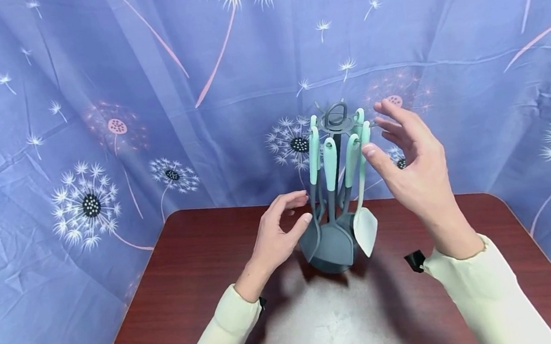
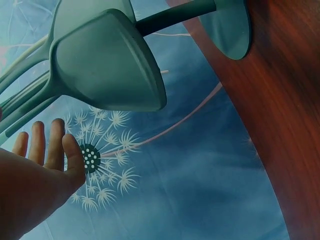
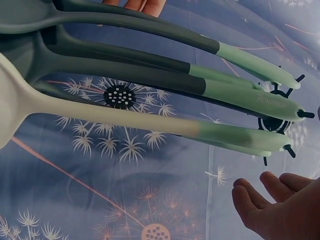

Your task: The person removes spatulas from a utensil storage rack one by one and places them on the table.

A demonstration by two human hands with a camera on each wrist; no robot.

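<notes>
A carousel rack [image 1: 337,123] on a dark post stands on the table, with several kitchen utensils hanging by mint-green handles. In front hangs a dark grey turner [image 1: 334,243]; to its right is a cream-coloured spatula [image 1: 366,231]. My left hand [image 1: 280,230] is at the left of the utensil heads, fingers relaxed, holding nothing. Around the upper right of the rack, my right hand [image 1: 415,160] is raised beside the handles, thumb apart from the fingers and nothing in it. The right wrist view shows the spatula's handle [image 3: 225,135] above my right fingertips [image 3: 245,192].
The rack stands near the back edge of a reddish-brown wooden table [image 1: 177,294]. Behind it hangs a blue curtain [image 1: 234,159] with dandelion prints. A black strap end [image 1: 415,261] sticks out at my right cuff.
</notes>
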